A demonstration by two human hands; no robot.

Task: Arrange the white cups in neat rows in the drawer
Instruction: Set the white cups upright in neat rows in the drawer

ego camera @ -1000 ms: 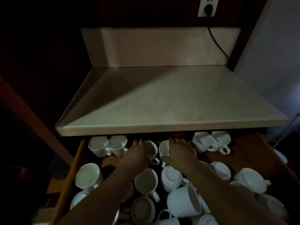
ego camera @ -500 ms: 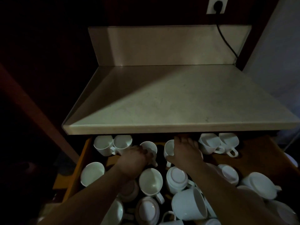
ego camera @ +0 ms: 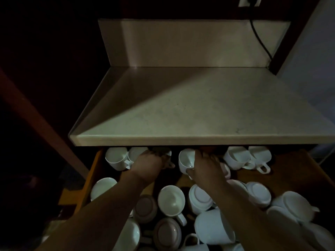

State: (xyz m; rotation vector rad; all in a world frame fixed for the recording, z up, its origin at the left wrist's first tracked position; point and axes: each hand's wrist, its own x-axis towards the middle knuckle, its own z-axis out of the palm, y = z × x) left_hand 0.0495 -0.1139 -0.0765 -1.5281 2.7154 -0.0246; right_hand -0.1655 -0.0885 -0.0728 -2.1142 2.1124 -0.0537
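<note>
An open wooden drawer [ego camera: 282, 171] below a pale counter holds several white cups. At its back edge two upright cups [ego camera: 116, 158] stand side by side on the left, and two more [ego camera: 237, 158] on the right. My left hand [ego camera: 148, 163] grips a shadowed cup [ego camera: 167, 160] beside the left pair. My right hand [ego camera: 206, 165] holds another white cup [ego camera: 184, 160] by its right rim near the middle of the back row. Fingertips of both hands are hidden under the counter's edge. Loose cups [ego camera: 171, 198] lie jumbled, some upside down, nearer to me.
The pale counter top [ego camera: 190, 109] overhangs the drawer's back row and hides what lies behind. A bare stretch of drawer floor shows at the right. A black cable [ego camera: 261, 42] runs down from a wall socket at the top right. The surroundings are dark.
Both hands have pushed further back, toward the counter's edge, each with a cup. The left cup now stands closer to the left pair. The view has shifted left.
</note>
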